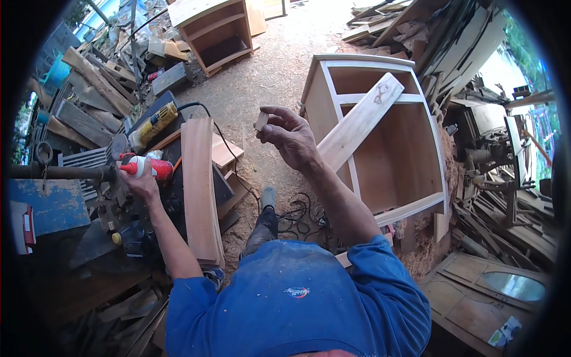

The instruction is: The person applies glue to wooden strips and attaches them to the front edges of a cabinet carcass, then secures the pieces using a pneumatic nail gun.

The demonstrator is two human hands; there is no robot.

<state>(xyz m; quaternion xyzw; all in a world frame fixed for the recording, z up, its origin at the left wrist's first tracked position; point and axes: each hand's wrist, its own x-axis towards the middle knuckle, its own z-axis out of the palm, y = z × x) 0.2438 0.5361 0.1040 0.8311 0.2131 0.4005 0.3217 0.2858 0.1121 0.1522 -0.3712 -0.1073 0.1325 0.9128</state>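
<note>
My left hand (141,185) is closed around a red and white glue bottle (156,169), which lies nearly level with its red nozzle pointing left. Between the thumb and fingers of my right hand (291,140) is a small wooden block (261,121), held up over the sawdust-covered ground. Right of that hand, a wooden cabinet frame (386,154) has two open compartments. A pale board (363,119) with a dark knot leans slantwise across its front. Close to my left forearm, a stack of long flat boards (199,184) stands on end.
A yellow power tool (156,124) with a black cord lies beyond the bottle. Another cabinet (217,35) stands at the far end. Scrap wood (95,89) heaps up on the left, and a door panel with an oval pane (514,285) lies at lower right. Cord loops (294,214) cross the ground near my foot.
</note>
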